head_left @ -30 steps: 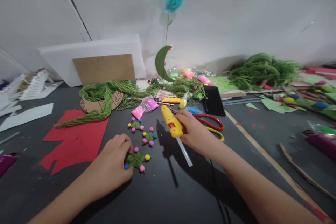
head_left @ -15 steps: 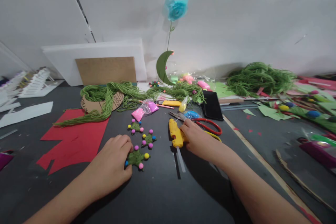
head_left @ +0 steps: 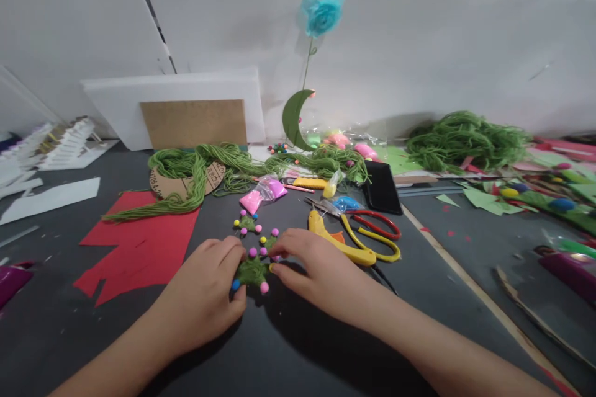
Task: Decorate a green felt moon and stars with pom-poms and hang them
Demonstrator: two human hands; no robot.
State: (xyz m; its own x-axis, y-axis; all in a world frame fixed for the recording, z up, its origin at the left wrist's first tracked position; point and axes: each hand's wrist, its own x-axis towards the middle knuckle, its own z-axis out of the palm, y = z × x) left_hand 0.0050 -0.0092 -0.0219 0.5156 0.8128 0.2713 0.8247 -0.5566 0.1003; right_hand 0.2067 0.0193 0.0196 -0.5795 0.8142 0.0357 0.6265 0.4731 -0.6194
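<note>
A green yarn-covered star (head_left: 252,270) with coloured balls at its points lies between my hands, just above the dark table. My left hand (head_left: 207,288) grips its left side, fingers curled and thumb below. From the right, my right hand (head_left: 313,268) closes thumb and fingers at the star's yellow ball. Behind are two smaller green stars; one small star (head_left: 247,223) shows fully, and the other is partly covered by my right fingers. To the right of them a yellow glue gun (head_left: 349,247) lies on its side, beside scissors (head_left: 372,217) with red and yellow handles.
Red paper (head_left: 139,242) lies at left, under green yarn (head_left: 179,195) on a cardboard piece. Bags of pink clay (head_left: 261,193), a yellow comb-like piece (head_left: 310,183) and a black phone-like slab (head_left: 382,189) lie behind. A green crescent (head_left: 294,119) and blue flower (head_left: 322,15) stand at the back.
My right hand has let go of the glue gun and moved left to the star. The glue gun now lies turned on its side. My left hand stays on the star.
</note>
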